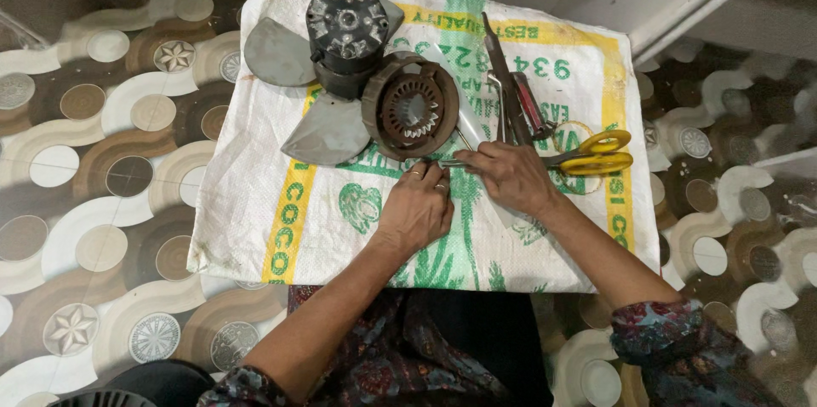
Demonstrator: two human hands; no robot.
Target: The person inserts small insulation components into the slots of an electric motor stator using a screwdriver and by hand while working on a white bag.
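Left hand and right hand were pinched together on a thin metal rod over the woven sack, just below the stator, I reckon for steadiness.

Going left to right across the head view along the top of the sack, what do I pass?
Grey fan blade → black motor hub → brown round stator → dark hand tools → yellow-handled scissors, all on the white woven sack.
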